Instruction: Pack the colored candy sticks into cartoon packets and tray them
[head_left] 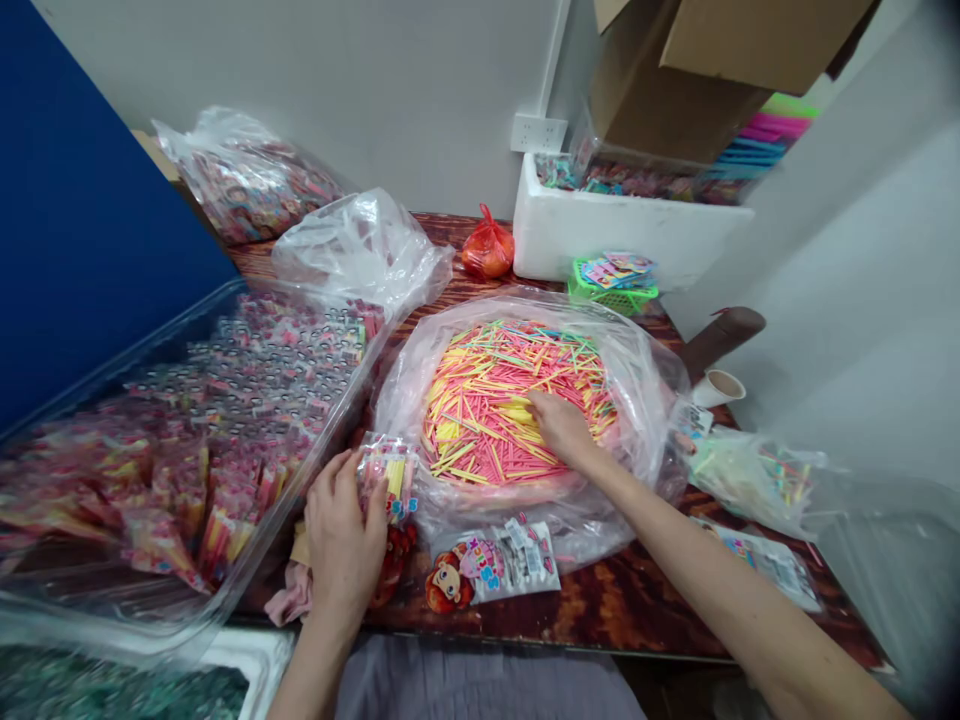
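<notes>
at far left, a clear tray (285, 510) is heaped with small filled packets, mostly pink and yellow; a white foam box (270, 650) with dark green contents sits below it. behind the tray, a big clear bag of printed packets (244, 185) stands near a crumpled clear bag (367, 245).

just right of the tray, the person's left hand (345, 535) holds a small printed pouch (397, 465) between thumb and fingers, near the table's front; pink and yellow sticks show through it. the pouch should be light, floppy and a little slippery, best pinched at an edge with its mouth kept free.

in the middle, a wide clear bag (405, 380), its mouth spread open, lies on the dark wooden table (622, 600), full of thin sticks (487, 430) in pink, yellow and some green. a flat pouch with a red-haired cartoon figure (491, 570) lies in front.

the right hand (562, 430) reaches into the pile, fingertips at some yellow sticks; whether they have closed on any cannot be told. the sticks look light, stiff and easily snapped, so a gentle pinch around the middle of a small bunch should suit.

farther right are a green basket (577, 285) and a paper cup (720, 385).
</notes>
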